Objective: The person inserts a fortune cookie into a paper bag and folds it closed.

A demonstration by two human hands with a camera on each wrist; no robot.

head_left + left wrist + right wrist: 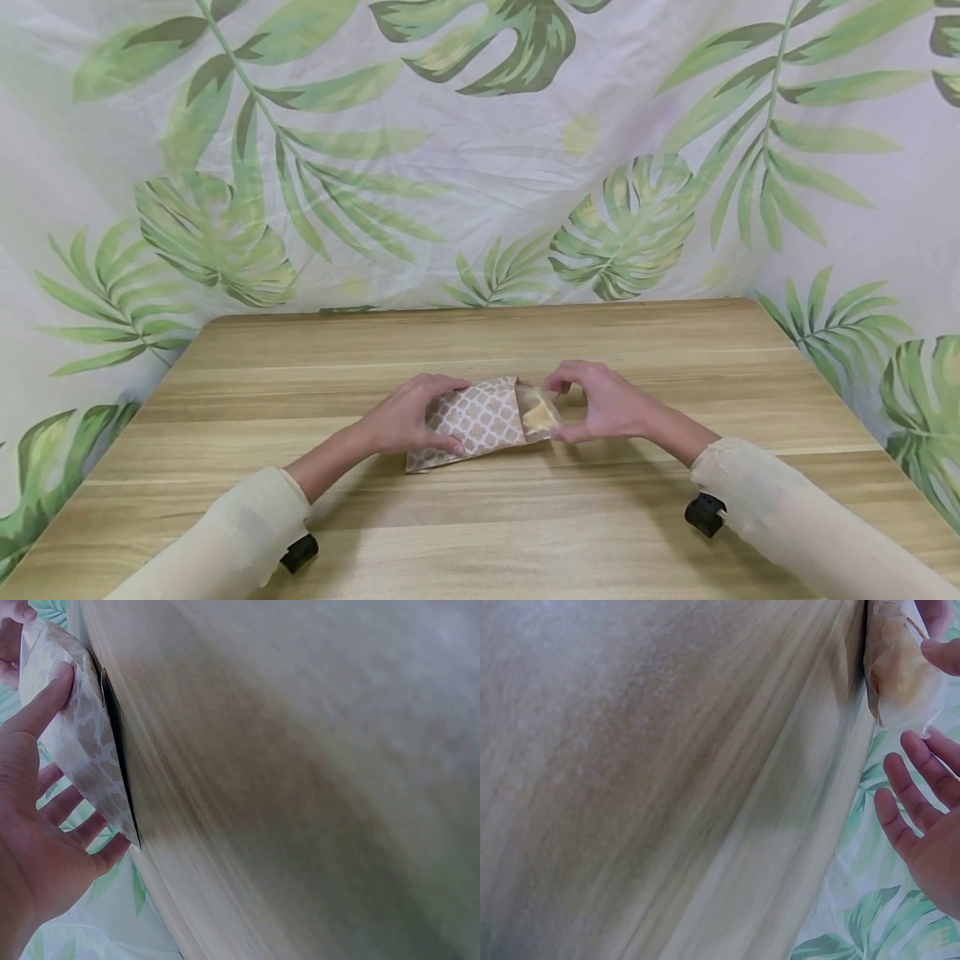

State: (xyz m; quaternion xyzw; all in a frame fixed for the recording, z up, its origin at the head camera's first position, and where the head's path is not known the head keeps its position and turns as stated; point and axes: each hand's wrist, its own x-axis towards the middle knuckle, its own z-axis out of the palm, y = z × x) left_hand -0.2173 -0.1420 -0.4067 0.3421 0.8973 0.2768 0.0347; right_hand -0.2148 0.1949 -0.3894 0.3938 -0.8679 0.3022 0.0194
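A brown paper bag with a white lattice pattern [472, 423] holds a pale yellow item in clear wrap [542, 412]; light wood-grain tabletop [525, 517]; white cloth backdrop printed with green leaves [480, 150]; cream sleeves [787, 508]

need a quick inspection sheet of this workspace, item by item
surface: wooden table, light grain, bag lying near its middle
job's things: patterned paper bag flat on the table; a clear wrapper with something yellowish sticks out of its open right end
clutter: nothing seen
grippers: left hand grips the bag's left part, thumb on top, fingers underneath; right hand pinches the wrapper at the bag's mouth
cables: nothing seen; a black strap part shows at each wrist
surroundings: leaf-print cloth hangs behind and at both sides of the table
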